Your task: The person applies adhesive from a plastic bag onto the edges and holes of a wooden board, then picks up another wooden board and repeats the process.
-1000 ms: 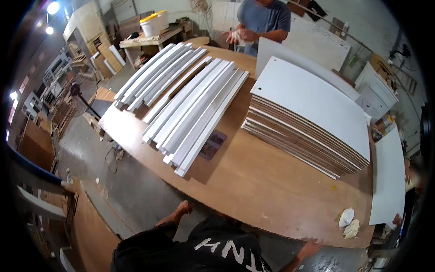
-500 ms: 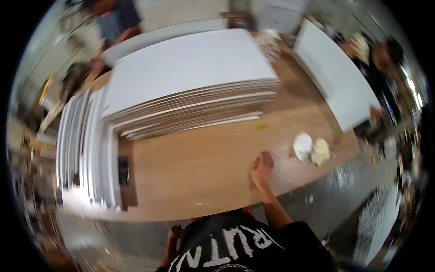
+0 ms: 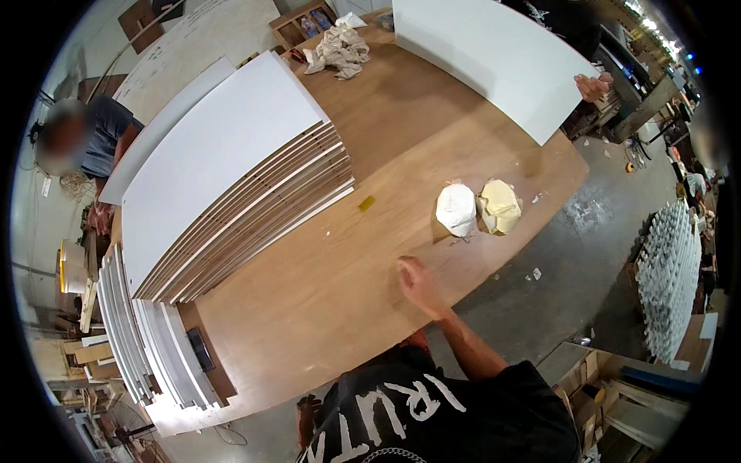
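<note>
Right hand [image 3: 419, 284] rests flat on the wooden worktable [image 3: 324, 301], fingers loosely spread and holding nothing, palm down near the table's front edge. Near it, further along the table, lie two crumpled rags, one white [image 3: 456, 209] and one yellowish [image 3: 499, 206], side by side and touching. A small yellow scrap [image 3: 367, 203] sits between the rags and a tall stack of white-faced panels [image 3: 224, 154]. Narrow white strips [image 3: 147, 339] lie at the table's left end. At the far side, another person's hand [image 3: 593, 86] grips the edge of a large white board [image 3: 494, 54]. A second person [image 3: 93, 139] stands at the left. The left hand is out of sight.
</note>
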The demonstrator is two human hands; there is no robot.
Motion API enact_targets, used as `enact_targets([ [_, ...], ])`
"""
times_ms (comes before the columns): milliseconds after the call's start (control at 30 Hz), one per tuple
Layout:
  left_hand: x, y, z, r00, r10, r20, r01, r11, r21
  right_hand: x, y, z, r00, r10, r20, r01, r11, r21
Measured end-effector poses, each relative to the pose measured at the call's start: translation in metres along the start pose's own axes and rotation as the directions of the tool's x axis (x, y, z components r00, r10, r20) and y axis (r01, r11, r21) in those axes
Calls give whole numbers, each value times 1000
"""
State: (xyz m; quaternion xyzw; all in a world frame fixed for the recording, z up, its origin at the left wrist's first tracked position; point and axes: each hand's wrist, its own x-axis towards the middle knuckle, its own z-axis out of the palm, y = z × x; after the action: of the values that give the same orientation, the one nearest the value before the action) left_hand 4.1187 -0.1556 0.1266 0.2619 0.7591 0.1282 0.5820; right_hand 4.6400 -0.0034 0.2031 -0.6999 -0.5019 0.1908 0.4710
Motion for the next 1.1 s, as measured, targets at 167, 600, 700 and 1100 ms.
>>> enact_targets([
  [167, -20, 9, -1, 997, 29, -78, -39, 992, -123, 34, 11, -74, 971, 71, -229, -105, 985, -140],
  [600, -9, -72, -9, 994, 109, -7, -109, 994, -27, 139, -113, -37, 998, -31, -63, 50, 945, 324],
  [700, -4, -61, -8, 996, 81, -45, -87, 984, -157, 163, -183, 15, 966, -254, -41, 257, 957, 131],
  [1100, 8, -54, -41, 999, -14, 44, 16, 999, -45, 168, -295, 191, 746, -612, 261, 638, 547, -542],
])
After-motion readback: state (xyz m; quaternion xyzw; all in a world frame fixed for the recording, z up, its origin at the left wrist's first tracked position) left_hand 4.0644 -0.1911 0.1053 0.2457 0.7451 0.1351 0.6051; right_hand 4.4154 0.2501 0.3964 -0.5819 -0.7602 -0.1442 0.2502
